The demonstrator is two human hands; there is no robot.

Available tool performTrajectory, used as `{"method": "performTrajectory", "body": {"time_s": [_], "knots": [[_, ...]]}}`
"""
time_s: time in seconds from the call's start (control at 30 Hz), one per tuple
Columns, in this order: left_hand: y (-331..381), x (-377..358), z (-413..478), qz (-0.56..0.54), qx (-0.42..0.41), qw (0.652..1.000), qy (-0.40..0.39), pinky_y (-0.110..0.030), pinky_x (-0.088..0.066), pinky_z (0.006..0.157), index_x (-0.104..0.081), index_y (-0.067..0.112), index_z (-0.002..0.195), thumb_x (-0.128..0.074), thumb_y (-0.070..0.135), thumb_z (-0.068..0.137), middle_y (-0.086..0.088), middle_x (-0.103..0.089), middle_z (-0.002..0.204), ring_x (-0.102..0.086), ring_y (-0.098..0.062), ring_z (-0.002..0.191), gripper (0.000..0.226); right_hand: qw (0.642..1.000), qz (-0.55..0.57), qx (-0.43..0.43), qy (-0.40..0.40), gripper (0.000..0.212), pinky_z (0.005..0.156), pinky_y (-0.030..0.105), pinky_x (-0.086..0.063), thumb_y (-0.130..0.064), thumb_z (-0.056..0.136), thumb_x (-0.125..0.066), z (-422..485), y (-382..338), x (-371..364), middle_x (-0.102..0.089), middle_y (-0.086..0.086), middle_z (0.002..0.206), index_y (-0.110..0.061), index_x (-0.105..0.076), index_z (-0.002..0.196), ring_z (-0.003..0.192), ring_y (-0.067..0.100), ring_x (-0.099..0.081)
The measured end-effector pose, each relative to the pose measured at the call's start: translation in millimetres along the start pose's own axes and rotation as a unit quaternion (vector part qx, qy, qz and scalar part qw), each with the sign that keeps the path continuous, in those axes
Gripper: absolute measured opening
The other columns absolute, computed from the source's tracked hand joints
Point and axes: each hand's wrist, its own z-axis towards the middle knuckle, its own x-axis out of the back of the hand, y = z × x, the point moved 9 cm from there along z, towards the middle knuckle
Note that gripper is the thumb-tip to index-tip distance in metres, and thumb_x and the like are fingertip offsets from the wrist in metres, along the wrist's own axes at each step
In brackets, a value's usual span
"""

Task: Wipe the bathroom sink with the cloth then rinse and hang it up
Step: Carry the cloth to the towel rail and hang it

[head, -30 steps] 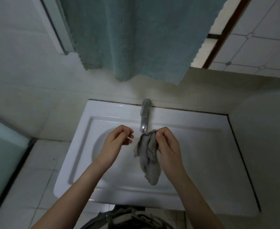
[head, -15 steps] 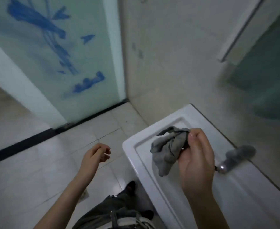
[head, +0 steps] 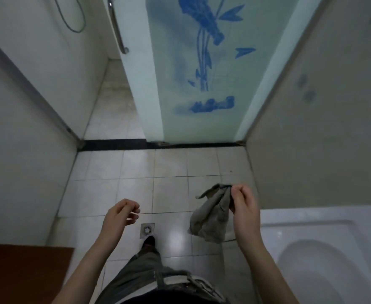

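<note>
Hanging step, judging by the turn from sink [head: 324, 218] at lower right; cloth [head: 210, 216] pinched in right hand [head: 244, 207] grip, centre-right; left hand [head: 119, 213] loosely curled, empty; next, finding a rail, perhaps upper left.

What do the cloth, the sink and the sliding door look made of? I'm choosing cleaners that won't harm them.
Cloth: soft woven fabric, grey, matte; it droops in folds from the right hand. Sink: probably glazed ceramic; white, smooth and glossy with soft highlights. Sliding door: apparently frosted glass, translucent pale green with a blue plant print; acrylic can't be ruled out.
</note>
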Motion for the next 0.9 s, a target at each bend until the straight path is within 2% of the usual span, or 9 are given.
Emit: {"method": "performTrajectory", "body": {"time_s": [0.13,0.2,0.43,0.53,0.6,0.63,0.77,0.83,0.9], "knots": [[-13.8,65.8,51.4,-0.001,0.033,0.999,0.025,-0.036,-0.050,0.069,-0.063,-0.002,0.086,-0.046,0.011,0.097,-0.019,-0.066,0.084,-0.060,-0.030,0.075,0.024,0.997,-0.061,-0.036,0.014,0.029,0.063,0.033,-0.034,-0.011,0.101,-0.044,31.1,47.0,-54.2,-0.043,-0.004,0.063,-0.005,-0.047,0.073,0.060,0.007,-0.041],[-8.7,98.2,84.4,0.015,0.034,0.999,0.028,-0.037,-0.048,0.069,-0.063,-0.001,0.085,-0.045,0.011,0.097,-0.017,-0.066,0.082,-0.059,-0.029,0.074,0.025,0.996,-0.075,-0.045,0.026,0.029,0.062,0.032,-0.034,-0.012,0.101,-0.043,49.2,57.9,-79.0,-0.042,-0.003,0.063,-0.003,-0.046,0.073,0.058,0.007,-0.039],[48.8,132.5,191.1,0.081,0.014,0.997,-0.014,-0.041,-0.050,0.073,-0.064,0.003,0.084,-0.046,0.011,0.097,-0.017,-0.067,0.085,-0.062,-0.030,0.078,0.024,0.989,-0.080,-0.037,0.120,0.036,0.059,0.024,-0.039,-0.010,0.101,-0.042,115.1,37.9,-100.5,-0.047,-0.007,0.064,-0.020,-0.050,0.068,0.063,0.009,-0.042],[78.4,105.1,238.4,0.108,-0.004,0.993,-0.050,-0.040,-0.051,0.074,-0.065,0.004,0.086,-0.046,0.012,0.097,-0.015,-0.068,0.086,-0.064,-0.031,0.080,0.023,0.986,-0.052,-0.030,0.158,0.029,0.068,0.036,-0.042,-0.027,0.100,-0.047,146.3,23.4,-95.0,-0.049,0.014,0.077,-0.010,-0.052,0.077,0.074,0.020,-0.048],[96.0,71.8,271.0,0.114,-0.012,0.990,-0.075,-0.040,-0.051,0.074,-0.065,0.004,0.087,-0.045,0.011,0.097,-0.016,-0.068,0.087,-0.064,-0.033,0.082,0.024,0.982,-0.040,-0.038,0.179,0.040,0.069,0.037,-0.044,-0.044,0.094,-0.052,171.9,23.8,-87.3,-0.049,0.021,0.079,-0.007,-0.052,0.080,0.076,0.023,-0.049],[103.7,52.2,285.6,0.120,-0.018,0.989,-0.089,-0.040,-0.051,0.074,-0.065,0.004,0.087,-0.045,0.011,0.098,-0.016,-0.068,0.086,-0.064,-0.033,0.082,0.024,0.980,-0.039,-0.041,0.190,0.040,0.069,0.037,-0.044,-0.044,0.095,-0.050,184.2,24.2,-82.4,-0.049,0.022,0.080,-0.007,-0.052,0.080,0.076,0.022,-0.050],[148.4,-49.3,332.8,0.138,-0.043,0.979,-0.147,-0.037,-0.051,0.073,-0.066,0.006,0.087,-0.046,0.010,0.097,-0.014,-0.068,0.085,-0.064,-0.032,0.081,0.023,0.975,-0.046,-0.042,0.214,0.030,0.067,0.039,-0.041,-0.017,0.102,-0.042,242.4,20.1,-52.2,-0.045,0.034,0.085,0.006,-0.047,0.084,0.073,0.023,-0.047],[178.7,-107.4,351.6,0.144,-0.051,0.971,-0.184,-0.035,-0.050,0.071,-0.066,0.006,0.085,-0.047,0.008,0.096,-0.012,-0.069,0.082,-0.063,-0.030,0.078,0.022,0.971,-0.045,-0.041,0.233,0.030,0.063,0.032,-0.039,-0.014,0.102,-0.042,267.6,10.7,-33.2,-0.042,0.028,0.076,0.007,-0.045,0.081,0.067,0.019,-0.044],[213.5,-172.0,362.7,0.155,-0.072,0.956,-0.240,-0.033,-0.050,0.069,-0.067,0.006,0.083,-0.049,0.006,0.095,-0.006,-0.070,0.075,-0.063,-0.025,0.074,0.021,0.963,-0.051,-0.037,0.261,0.031,0.057,0.023,-0.035,-0.012,0.102,-0.041,290.5,-4.0,-10.0,-0.038,0.013,0.068,0.001,-0.043,0.074,0.059,0.011,-0.038]]}}
